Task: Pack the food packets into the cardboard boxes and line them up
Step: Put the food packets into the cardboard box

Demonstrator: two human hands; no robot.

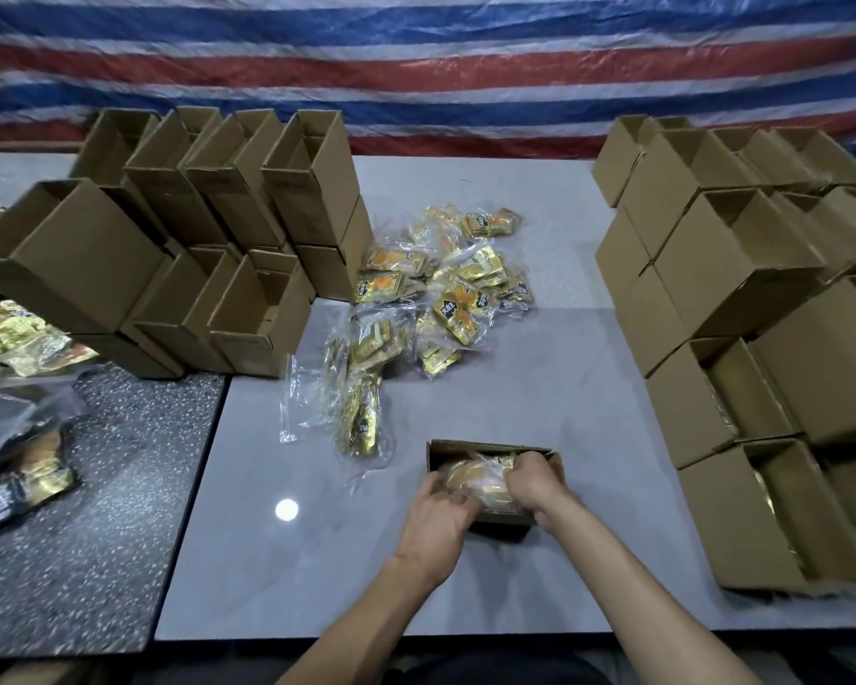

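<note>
While tucking a bundle of packets (pixel 480 479) into an open cardboard box (pixel 490 448) on the table (pixel 515 388), well into the job but nowhere near done. Left hand (pixel 438 506) curled round the near-left end of the bundle, right hand (pixel 534 484) clenched over its right end, both gripping the crinkly wrap and pressing it down inside the rim. Judged as mid-fill on this one: contents going in, box not yet set in line.

Out to the right of the right hand: stacked rows of boxes (pixel 742 269), several showing gold inside, taken as packed and lined up. Ahead of the left hand: a loose pile of packets (pixel 446 289) lying on the table. Farther ahead and to its left: a stack of empty boxes (pixel 238 215), open-mouthed.

Left to do, by the look of it: seat this bundle, shift the box over beside the rows on the right-hand side, then repeat with the loose pile and the empties. Perhaps halfway, at a guess.
</note>
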